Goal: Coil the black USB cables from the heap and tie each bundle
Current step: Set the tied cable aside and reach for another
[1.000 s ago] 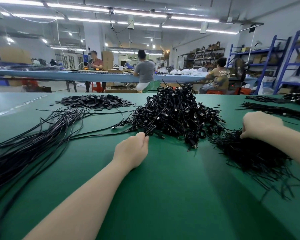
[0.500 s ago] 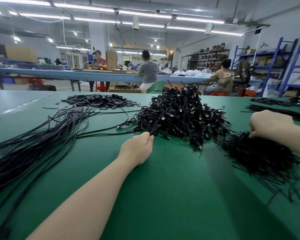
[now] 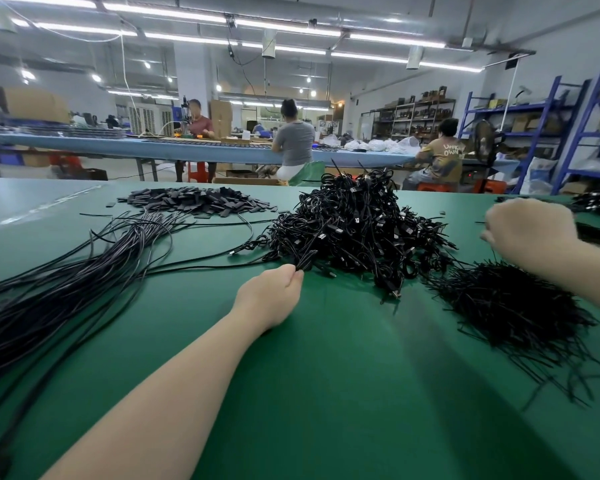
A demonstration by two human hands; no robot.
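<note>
Long fluorescent tube lights [image 3: 222,19] running across the ceiling from 10 to 2 o'clock flood the workshop with bright, even white light. Their glare blows out the tubes themselves and leaves a pale sheen on the green counter [image 3: 326,393] at 9 o'clock. Shadows are soft: a broad, dim band falls across the counter from centre toward 5 o'clock. The wide-angle lens bends the ceiling lines and the blue shelving [image 3: 568,133] at 3 o'clock, and stretches the forearm at 7 o'clock. The right hand [image 3: 530,230] at 3 o'clock is slightly motion-blurred; distant figures are soft, and the centre stays sharp.
</note>
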